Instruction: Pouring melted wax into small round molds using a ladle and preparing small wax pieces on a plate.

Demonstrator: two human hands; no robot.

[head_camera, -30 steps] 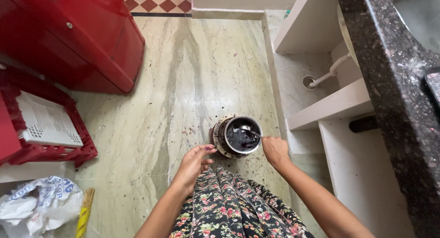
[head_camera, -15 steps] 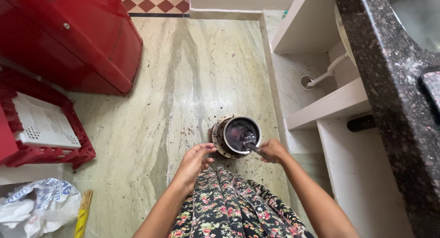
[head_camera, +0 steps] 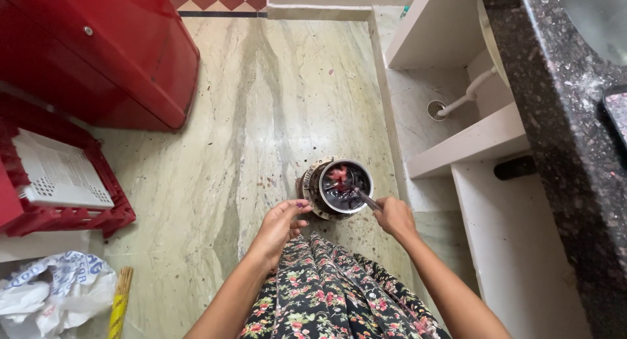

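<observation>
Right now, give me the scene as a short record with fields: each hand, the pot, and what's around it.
left hand: open, fingertips at the rim of the round metal stand, holding nothing
right hand: closed on the metal spoon
metal spoon: tip down inside the small steel pot
small steel pot: sits on the round metal stand, holds dark liquid with pink bits
floor: pale marble, small dark specks near the pot
left side: red crate holding a white tray
right side: dark granite counter
</observation>
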